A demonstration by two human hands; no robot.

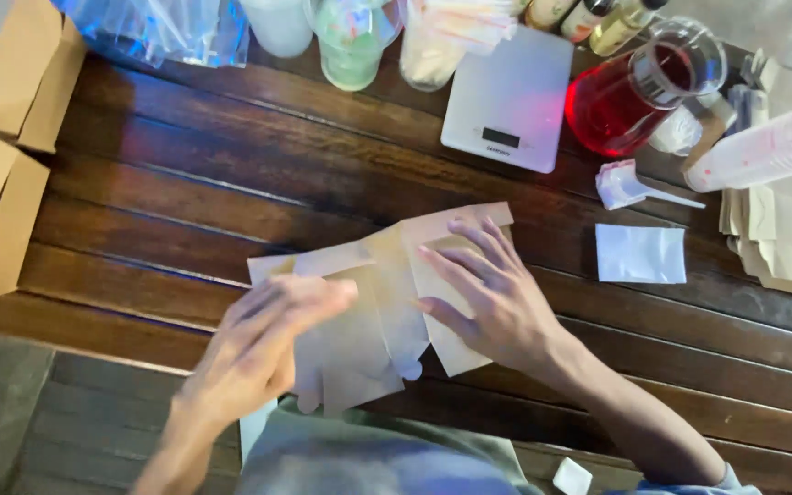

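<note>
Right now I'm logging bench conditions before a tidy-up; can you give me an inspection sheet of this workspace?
Surface: dark wooden slat table, worn.
Job's things: fanned brown paper pouches at the near edge.
Clutter: white kitchen scale, glass jug of red liquid, white sachet, white scoop, stacked plastic cups, cardboard boxes.
Hands: left hand blurred over the pouches; right hand flat on them.
Cables: nothing seen.
Surroundings: grey floor.

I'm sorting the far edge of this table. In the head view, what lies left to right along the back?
Blue plastic bag → green-tinted cup → white kitchen scale → flask of red liquid → stack of clear cups.
</note>
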